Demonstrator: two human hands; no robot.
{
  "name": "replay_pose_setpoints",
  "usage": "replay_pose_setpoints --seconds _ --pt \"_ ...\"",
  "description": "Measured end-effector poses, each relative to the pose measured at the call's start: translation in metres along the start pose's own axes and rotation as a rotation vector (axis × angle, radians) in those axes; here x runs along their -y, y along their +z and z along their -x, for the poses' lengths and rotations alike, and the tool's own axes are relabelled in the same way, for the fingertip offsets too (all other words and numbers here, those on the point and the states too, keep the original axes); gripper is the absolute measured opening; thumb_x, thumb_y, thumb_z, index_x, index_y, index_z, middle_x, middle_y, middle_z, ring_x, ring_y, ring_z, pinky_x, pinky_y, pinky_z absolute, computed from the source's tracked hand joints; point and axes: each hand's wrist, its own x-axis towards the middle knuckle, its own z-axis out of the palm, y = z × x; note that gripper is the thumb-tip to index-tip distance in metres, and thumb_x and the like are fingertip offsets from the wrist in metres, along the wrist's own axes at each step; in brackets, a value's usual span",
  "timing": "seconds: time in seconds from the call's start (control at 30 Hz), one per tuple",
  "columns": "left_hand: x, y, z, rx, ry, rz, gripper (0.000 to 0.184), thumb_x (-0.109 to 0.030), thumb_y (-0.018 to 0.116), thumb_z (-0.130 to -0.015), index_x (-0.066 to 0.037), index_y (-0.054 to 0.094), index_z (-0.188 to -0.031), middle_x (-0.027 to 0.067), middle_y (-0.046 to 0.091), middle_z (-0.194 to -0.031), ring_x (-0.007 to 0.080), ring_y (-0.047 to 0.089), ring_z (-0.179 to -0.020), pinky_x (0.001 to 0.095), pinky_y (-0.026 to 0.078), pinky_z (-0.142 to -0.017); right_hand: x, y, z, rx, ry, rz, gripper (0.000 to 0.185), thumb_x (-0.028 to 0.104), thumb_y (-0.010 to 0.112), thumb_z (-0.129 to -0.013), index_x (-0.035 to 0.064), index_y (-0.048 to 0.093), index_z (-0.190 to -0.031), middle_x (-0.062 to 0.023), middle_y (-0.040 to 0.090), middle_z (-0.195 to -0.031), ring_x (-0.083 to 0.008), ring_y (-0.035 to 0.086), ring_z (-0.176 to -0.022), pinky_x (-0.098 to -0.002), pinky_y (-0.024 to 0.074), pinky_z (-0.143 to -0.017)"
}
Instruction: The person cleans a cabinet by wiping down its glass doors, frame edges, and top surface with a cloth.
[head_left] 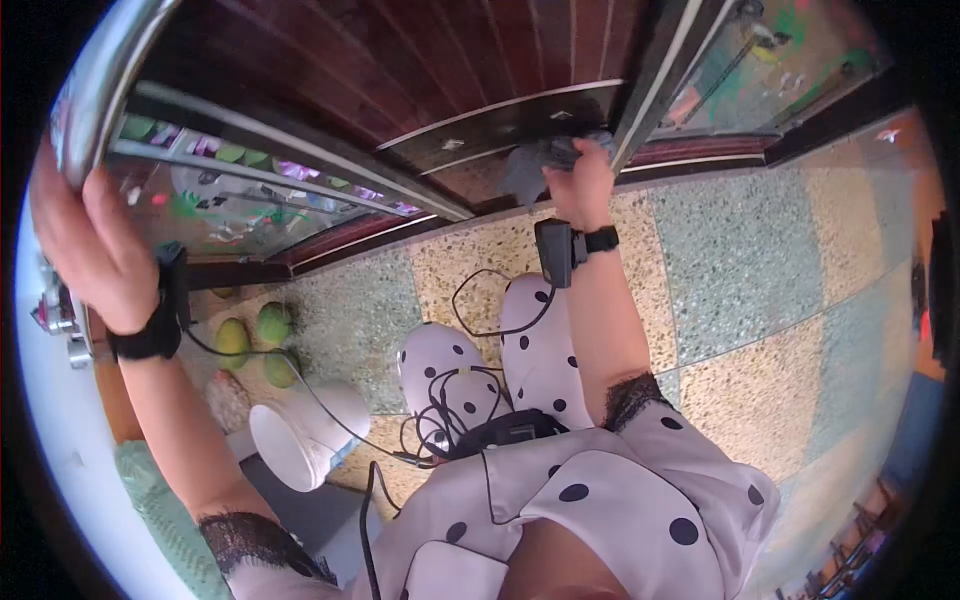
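A grey cloth [540, 168] is held in my right hand [582, 182], pressed against the bottom of a dark wooden cabinet panel [480, 125] near the floor. My left hand [90, 240] is raised at the far left, its fingers stretched upward against a shiny metal edge [128, 75]. The fingertips there are partly blurred. On both wrists are black straps, the right one carrying a black device [555, 253] with a cable. Glass panels with coloured patterns stand on either side of the wooden panel.
Several green and yellow fruits [273, 323] lie on the speckled tile floor [745, 250] at the left. Beside them stands a white bucket [290, 440]. Cables [465, 395] hang over my polka-dot clothing. A green textured item [165, 510] is at the lower left.
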Motion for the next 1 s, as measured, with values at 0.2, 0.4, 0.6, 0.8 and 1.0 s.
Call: replay_pose_setpoints --seconds 0.2,0.4,0.6,0.8,1.0 --pt "-0.021 -0.001 -0.001 -0.052 -0.097 -0.164 0.045 -0.024 0.05 -0.094 0.0 0.047 -0.133 0.0171 0.055 -0.128 0.0334 0.051 -0.116 0.0401 0.038 -0.099 0.015 0.077 0.073 0.138 -0.636 -0.067 0.023 0.005 0.053 -0.082 0.0096 0.051 -0.105 -0.005 0.055 -0.1 -0.0184 0.053 -0.092 -0.0359 0.043 -0.081" --pt "0.005 0.015 0.014 -0.172 0.023 -0.309 0.06 -0.041 0.051 -0.091 0.001 0.044 -0.133 0.0222 0.051 -0.128 0.0387 0.044 -0.124 0.0443 0.034 -0.102 0.006 0.147 0.108 0.399 -1.316 0.532 0.035 0.003 0.052 -0.081 0.0044 0.049 -0.116 -0.0093 0.052 -0.113 -0.0227 0.046 -0.106 -0.0345 0.0349 -0.091" --pt "0.009 0.021 0.022 -0.124 -0.02 -0.281 0.056 -0.038 0.052 -0.091 0.001 0.046 -0.132 0.0207 0.052 -0.127 0.0367 0.046 -0.122 0.0424 0.036 -0.101 -0.091 0.125 0.073 0.514 -1.871 1.681 0.027 0.017 0.06 -0.075 0.0166 0.061 -0.102 -0.0093 0.047 -0.123 -0.0379 0.035 -0.129 -0.0613 0.0277 -0.102" --pt "0.007 0.017 0.032 -0.034 -0.107 -0.17 0.053 -0.035 0.052 -0.092 0.001 0.047 -0.131 0.0192 0.053 -0.127 0.0343 0.047 -0.121 0.0405 0.037 -0.099 -0.075 0.047 0.022 0.769 -1.812 1.751 0.026 0.014 0.057 -0.078 0.0187 0.063 -0.102 -0.0031 0.05 -0.121 -0.0283 0.042 -0.124 -0.0599 0.0335 -0.097" --pt "0.007 0.014 0.041 0.051 -0.162 -0.076 0.049 -0.031 0.051 -0.093 0.001 0.049 -0.13 0.0178 0.055 -0.126 0.0318 0.049 -0.119 0.0386 0.039 -0.098 0.018 0.001 0.007 0.311 -1.768 1.754 0.026 0.011 0.061 -0.072 0.0 0.057 -0.095 -0.0246 0.045 -0.108 -0.0536 0.032 -0.124 -0.0664 0.023 -0.104"
